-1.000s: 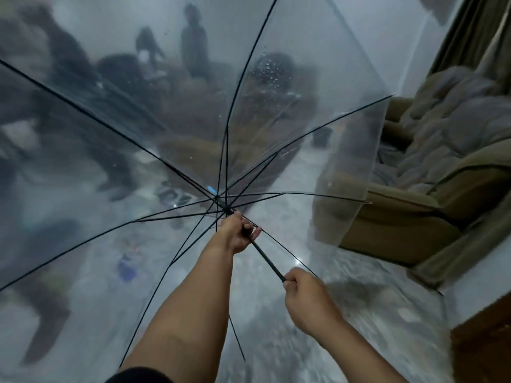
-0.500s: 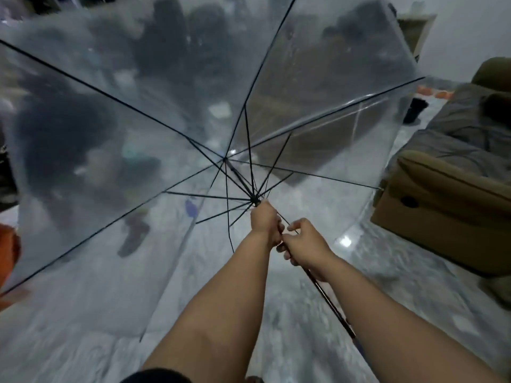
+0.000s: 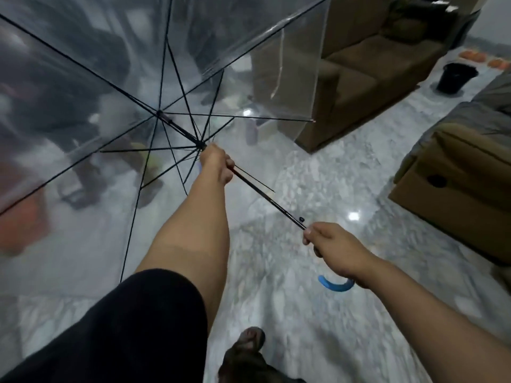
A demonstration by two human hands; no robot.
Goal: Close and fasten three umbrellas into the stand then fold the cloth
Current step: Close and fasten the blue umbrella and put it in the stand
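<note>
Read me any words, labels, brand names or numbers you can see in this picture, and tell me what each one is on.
No readable text anywhere.
Transparent umbrella: no print on the canopy, shaft or blue handle.
Cardboard box: its visible sides show no lettering.
Black bin and sofa: no labels visible.
Items behind the canopy: too blurred to tell.

One clear plastic umbrella with thin black ribs (image 3: 91, 87), canopy spread open and tilted away to the upper left above the floor; straight black shaft (image 3: 265, 201) runs diagonally down to the right from the rib hub; curved blue hook handle (image 3: 336, 284) at the lower end, partly hidden
</note>
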